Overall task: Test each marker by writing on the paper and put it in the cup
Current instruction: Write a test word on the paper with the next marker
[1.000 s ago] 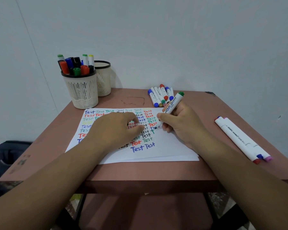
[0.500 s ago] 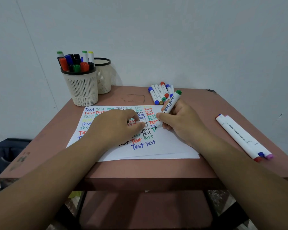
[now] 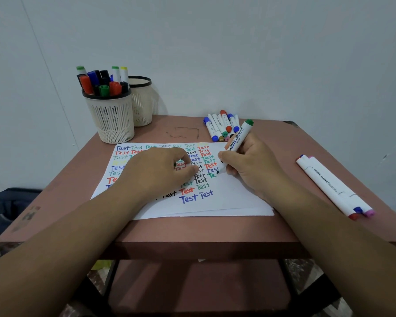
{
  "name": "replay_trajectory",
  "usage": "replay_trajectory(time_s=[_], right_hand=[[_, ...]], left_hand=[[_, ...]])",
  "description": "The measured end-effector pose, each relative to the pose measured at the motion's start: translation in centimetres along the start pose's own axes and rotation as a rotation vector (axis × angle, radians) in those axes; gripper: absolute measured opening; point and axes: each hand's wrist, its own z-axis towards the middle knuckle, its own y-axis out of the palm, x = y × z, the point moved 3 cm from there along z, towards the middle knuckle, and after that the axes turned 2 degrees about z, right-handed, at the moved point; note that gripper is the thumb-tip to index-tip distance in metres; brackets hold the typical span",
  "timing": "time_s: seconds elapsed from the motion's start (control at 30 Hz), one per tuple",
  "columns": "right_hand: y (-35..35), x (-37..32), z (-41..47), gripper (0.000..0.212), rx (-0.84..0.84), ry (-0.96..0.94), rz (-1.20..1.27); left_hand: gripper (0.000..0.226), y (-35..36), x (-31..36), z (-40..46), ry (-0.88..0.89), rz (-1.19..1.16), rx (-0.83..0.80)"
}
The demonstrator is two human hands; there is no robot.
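Fingers: right hand (image 3: 253, 167) fingers (image 3: 224, 156) clamped on a green-capped whiteboard marker (image 3: 237, 143), its tip touching the paper (image 3: 226, 197) beside a half-written green "Te"; left hand (image 3: 160, 171) rests knuckles-up on the sheet, fingers curled loosely together, holding nothing that can be seen.
Paper: white sheet lying at the middle of the desk (image 3: 204, 227), covered in rows of the word "Test" in blue, red, green and black; its near right part is blank.
Front cup: slatted cream cup (image 3: 111, 117) at the desk's far left corner, packed with upright markers capped red, blue, black, green and yellow.
Rear cup: second cup (image 3: 142, 99) just behind and beside the first; contents cannot be seen.
Untested markers: cluster of white markers (image 3: 221, 126) at the far edge, just beyond the writing hand.
Right edge: three long white markers (image 3: 334, 186) lying side by side, tips red, blue and pink toward the near edge.
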Motion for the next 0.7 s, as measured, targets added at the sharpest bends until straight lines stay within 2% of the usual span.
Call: replay_trajectory(time_s=[0.7], right_hand=[[-0.03,0.22,0.14,0.017,-0.011,0.016,-0.021]], left_hand=[[0.031,-0.01,0.08,0.08,-0.020,-0.017,-0.003]])
